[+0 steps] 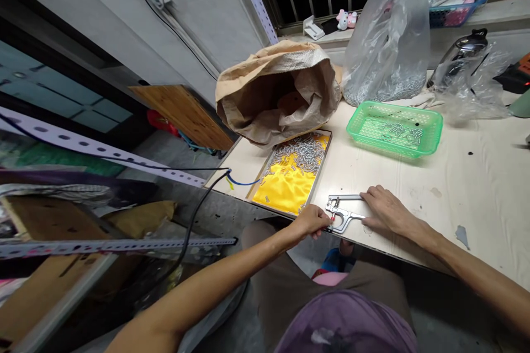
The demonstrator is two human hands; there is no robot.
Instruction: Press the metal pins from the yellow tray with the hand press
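A silver hand press tool (pixel 342 211) lies at the front edge of the pale table (pixel 464 176). My right hand (pixel 385 207) rests on its handles, fingers curled over them. My left hand (pixel 313 221) is at the tool's near end, fingers pinched together at the jaw; what they pinch is too small to name. Just left of the tool sits a shallow tray (pixel 323 174) lined with yellow cloth (pixel 285 185), with a heap of small metal pieces (pixel 302 150) at its far end.
A green plastic basket (pixel 395 129) with several metal pieces stands behind the tool. An open brown paper sack (pixel 277 94) and a clear plastic bag (pixel 389 44) of metal parts stand at the back. Cables (pixel 194 204) and perforated metal rails (pixel 103 245) lie left of the table.
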